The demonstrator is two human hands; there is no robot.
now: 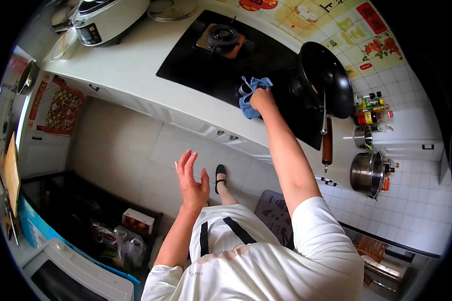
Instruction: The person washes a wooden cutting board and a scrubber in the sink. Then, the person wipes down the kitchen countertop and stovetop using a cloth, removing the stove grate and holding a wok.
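Note:
My right hand (262,99) grips a blue cloth (250,109) and presses it on the front edge of the black glass gas stove (196,65). The cloth bunches around a round stove knob (244,89). My left hand (192,181) hangs in the air over the floor, fingers apart, holding nothing. To the right of the cloth a black wok (340,85) rests on the right burner, with a metal utensil inside and a wooden handle (327,143) reaching toward the front. The left burner (222,37) is bare.
A rice cooker (110,22) and a glass lid (172,9) sit on the left counter. Seasoning bottles (369,118) and a steel pot (365,173) stand right of the wok. Behind me are a dark rack with bags (130,246) and a white appliance (70,273).

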